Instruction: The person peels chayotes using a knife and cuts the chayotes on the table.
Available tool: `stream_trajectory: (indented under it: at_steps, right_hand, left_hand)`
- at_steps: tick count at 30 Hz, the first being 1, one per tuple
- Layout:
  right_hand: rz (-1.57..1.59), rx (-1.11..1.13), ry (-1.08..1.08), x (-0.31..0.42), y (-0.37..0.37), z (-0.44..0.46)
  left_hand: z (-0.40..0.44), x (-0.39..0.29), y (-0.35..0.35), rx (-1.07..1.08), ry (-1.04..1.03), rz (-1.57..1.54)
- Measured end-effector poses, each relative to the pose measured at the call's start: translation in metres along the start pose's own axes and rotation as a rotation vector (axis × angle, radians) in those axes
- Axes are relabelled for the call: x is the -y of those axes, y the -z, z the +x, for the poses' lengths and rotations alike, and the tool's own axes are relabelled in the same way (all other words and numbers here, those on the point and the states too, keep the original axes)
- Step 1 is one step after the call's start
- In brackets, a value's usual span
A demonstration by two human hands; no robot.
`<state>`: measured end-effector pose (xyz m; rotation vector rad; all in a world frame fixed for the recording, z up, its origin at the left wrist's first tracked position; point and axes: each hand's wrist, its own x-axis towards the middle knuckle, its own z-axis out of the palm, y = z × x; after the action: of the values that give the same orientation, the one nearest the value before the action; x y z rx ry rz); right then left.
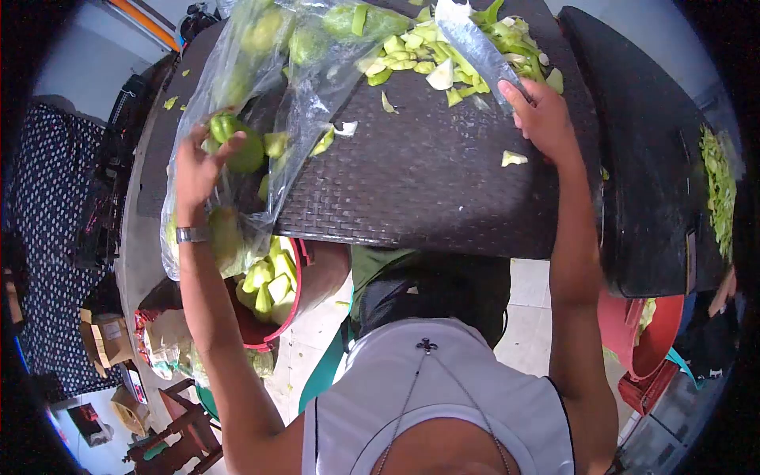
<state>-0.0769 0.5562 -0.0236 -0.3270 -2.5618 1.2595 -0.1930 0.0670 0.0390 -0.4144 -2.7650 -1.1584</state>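
Observation:
My left hand (198,168), with a wristband, is at the open clear plastic bag (313,131) on the left of the table. Its thumb and fingers are around a green, chayote-like fruit (247,150). More green fruits (310,43) lie in and under the plastic. In my right hand (545,119) is a knife (475,47) with a broad, wet blade, its tip pointing away from me. Beneath and beside the blade spreads a pile of pale green cut pieces and peelings (423,55).
The dark woven table (412,190) has scattered scraps on it. Below its left edge stands a red bucket (294,305) of pale green wedges (275,277). Another red bucket (661,332) is at lower right. A black chair (649,158) flanks the table's right side, with green strips (716,194) beyond.

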Motion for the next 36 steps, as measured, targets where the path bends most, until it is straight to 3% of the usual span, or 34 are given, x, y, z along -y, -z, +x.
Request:
stream_trajectory:
  at_steps: [3, 6, 7, 10, 15, 19, 27, 30, 32, 34, 36]
  right_hand:
    - [-0.042, -0.007, 0.035, 0.000, 0.002, -0.003]
    - [-0.061, 0.003, 0.063, 0.002, 0.002, -0.004]
    - [-0.067, 0.006, 0.067, 0.003, 0.001, -0.005]
    - [-0.023, -0.046, 0.168, -0.001, -0.002, -0.007]
    - [0.050, 0.007, 0.052, -0.005, 0.003, -0.005]
    - [0.281, 0.070, -0.085, 0.003, 0.007, -0.009]
    - [0.516, 0.123, -0.191, 0.003, 0.011, -0.007]
    - [0.651, 0.148, -0.277, 0.007, 0.015, -0.010]
    - [0.742, 0.197, -0.309, 0.004, 0.017, -0.009]
    - [0.826, 0.266, -0.306, -0.010, 0.017, -0.006]
    - [0.899, 0.296, -0.282, -0.016, 0.017, -0.005]
  left_hand:
    - [0.000, 0.033, -0.003, -0.048, -0.035, -0.064]
    - [0.003, 0.036, -0.015, 0.121, -0.104, 0.247]
    - [0.002, 0.009, -0.017, 0.202, -0.014, 0.429]
    - [-0.001, 0.023, -0.033, 0.127, -0.398, 0.777]
    - [0.000, 0.017, -0.030, 0.172, -0.460, 0.758]
    - [-0.004, 0.001, -0.026, 0.063, -0.327, 0.563]
    - [-0.003, -0.016, -0.033, -0.429, -0.291, 0.078]
    - [0.010, -0.035, -0.053, -0.395, -0.085, -0.765]
    - [0.020, -0.063, -0.062, -0.259, 0.122, -1.165]
    - [0.028, -0.084, -0.072, 0.004, 0.395, -1.408]
    - [0.042, -0.085, -0.093, 0.219, 0.546, -1.426]
